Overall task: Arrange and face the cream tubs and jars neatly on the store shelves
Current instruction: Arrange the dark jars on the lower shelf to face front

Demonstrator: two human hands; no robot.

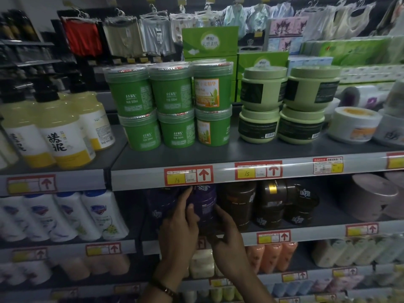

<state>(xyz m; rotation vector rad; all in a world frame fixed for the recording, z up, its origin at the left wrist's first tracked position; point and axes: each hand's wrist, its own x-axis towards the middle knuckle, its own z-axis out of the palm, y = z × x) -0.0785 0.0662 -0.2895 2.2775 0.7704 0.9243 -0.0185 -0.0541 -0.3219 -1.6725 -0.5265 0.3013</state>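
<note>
Purple jar (204, 206) — between left hand (179, 226) and right hand (227, 235), both gripping.

Dim lower shelves, brighter top, blurred curved edges

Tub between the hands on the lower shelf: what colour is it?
The tub is dark purple with pale lettering, seen in the head view.

L hand (179, 223) & R hand (227, 235) side by side, fingers (185, 199) round purple jar (205, 204)
</note>
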